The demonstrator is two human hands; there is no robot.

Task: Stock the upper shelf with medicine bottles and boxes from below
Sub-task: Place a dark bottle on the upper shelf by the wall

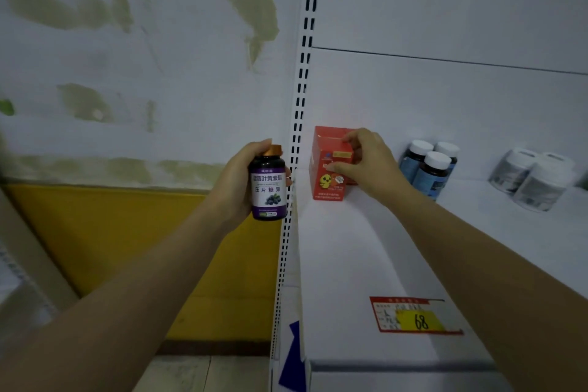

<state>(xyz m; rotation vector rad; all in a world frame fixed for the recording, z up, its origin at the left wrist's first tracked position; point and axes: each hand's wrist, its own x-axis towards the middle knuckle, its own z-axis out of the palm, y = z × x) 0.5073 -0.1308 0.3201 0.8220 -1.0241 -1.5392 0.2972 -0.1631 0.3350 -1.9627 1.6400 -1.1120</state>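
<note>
My left hand (237,180) grips a dark purple bottle (268,186) with a gold cap and a blueberry label, held upright just left of the slotted shelf post (300,95). My right hand (366,164) holds a red box (326,175) with a yellow chick picture; the box stands at the back left corner of the white upper shelf (350,248), fingers on its top and right side. Three dark bottles with white caps (428,167) stand to the right of the box, near the back panel.
A group of white bottles (534,178) sits further right on the shelf. A red and yellow price tag (416,315) marked 68 lies near the shelf's front edge. Left of the post are a stained white wall and a yellow panel (127,232).
</note>
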